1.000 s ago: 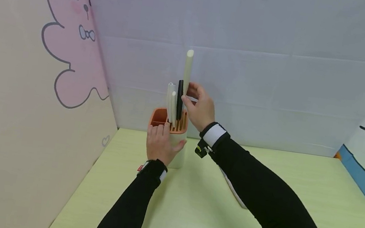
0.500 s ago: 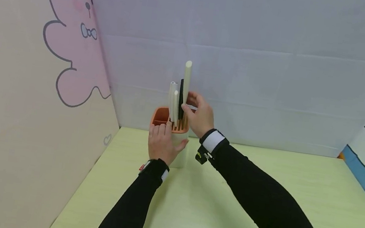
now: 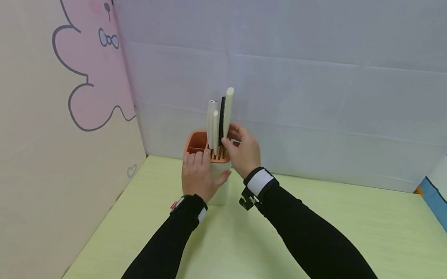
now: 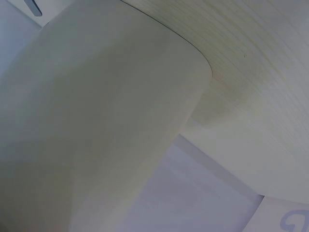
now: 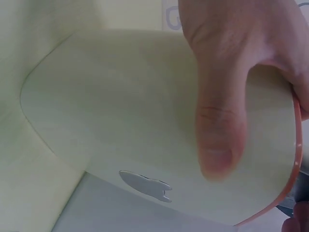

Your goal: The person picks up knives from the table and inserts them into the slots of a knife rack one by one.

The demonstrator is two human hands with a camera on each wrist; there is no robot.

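A pale knife block [image 3: 217,196] with an orange slotted top stands upright at the table's back. My left hand [image 3: 198,176] grips its front, fingers over the rim and thumb along the side; the right wrist view shows that thumb [image 5: 219,130] flat on the smooth wall. My right hand [image 3: 243,151] pinches a white-handled knife [image 3: 229,104] low on its handle, over the right-hand slots. A black handle [image 3: 221,118], a short white handle [image 3: 214,131] and a taller whitish handle [image 3: 211,116] stand beside it. The pale wall [image 4: 106,96] of the block fills much of the left wrist view.
The light yellow-green table [image 3: 276,252] runs up to a pale back wall [image 3: 319,100]. Cartoon-printed panels [image 3: 32,155] flank it. An orange compartment [image 3: 197,140] opens at the block's left.
My right hand has lowered with the white-handled knife, which now sits deeper in the block. The left hand keeps its hold on the block.
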